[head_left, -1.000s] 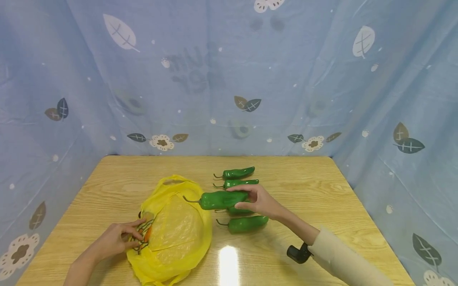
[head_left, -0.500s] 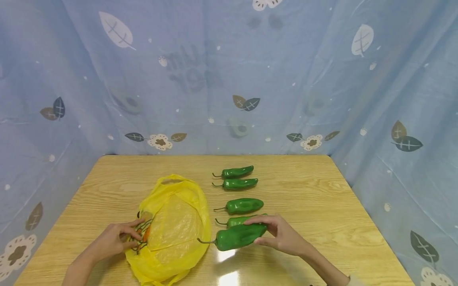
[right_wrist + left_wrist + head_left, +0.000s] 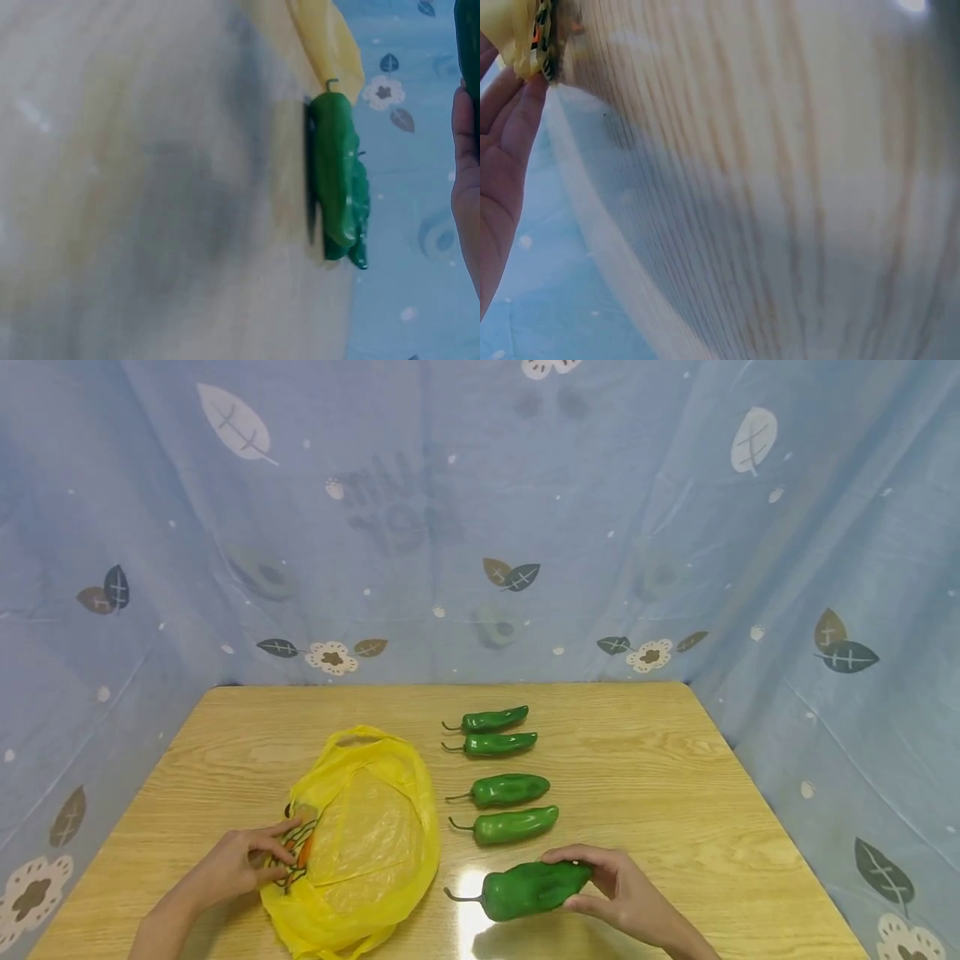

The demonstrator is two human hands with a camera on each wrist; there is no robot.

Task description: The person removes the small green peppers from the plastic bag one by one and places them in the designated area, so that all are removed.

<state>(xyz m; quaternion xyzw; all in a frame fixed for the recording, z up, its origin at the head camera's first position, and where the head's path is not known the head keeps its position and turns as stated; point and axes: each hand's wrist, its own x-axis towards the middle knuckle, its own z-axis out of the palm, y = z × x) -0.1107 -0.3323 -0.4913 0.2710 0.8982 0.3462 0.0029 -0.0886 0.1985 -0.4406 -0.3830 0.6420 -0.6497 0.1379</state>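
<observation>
My right hand (image 3: 628,896) grips a large green chili pepper (image 3: 528,890) by its pointed end, with the stem toward the left. That pepper hangs over the front of the table, apart from the others. Beyond it lie a light green pepper (image 3: 513,825), a dark green pepper (image 3: 512,789) and two slimmer green peppers (image 3: 501,743), stems all to the left. My left hand (image 3: 238,863) pinches the left side of a yellow plastic bag (image 3: 423,852), at a patch with black lines and orange (image 3: 302,846). In the left wrist view, fingertips meet the yellow plastic (image 3: 514,45).
A wooden table (image 3: 645,760) bears everything. Blue patterned curtains (image 3: 450,527) close off its back and sides. A bright light reflection lies on the tabletop just right of the bag. In the right wrist view, the laid-out peppers (image 3: 334,165) overlap beside the bag (image 3: 326,41).
My right hand has carried the gripped pepper from above the others toward the table's front, slightly rightward. The lying peppers came into full view. My left hand stays at the bag.
</observation>
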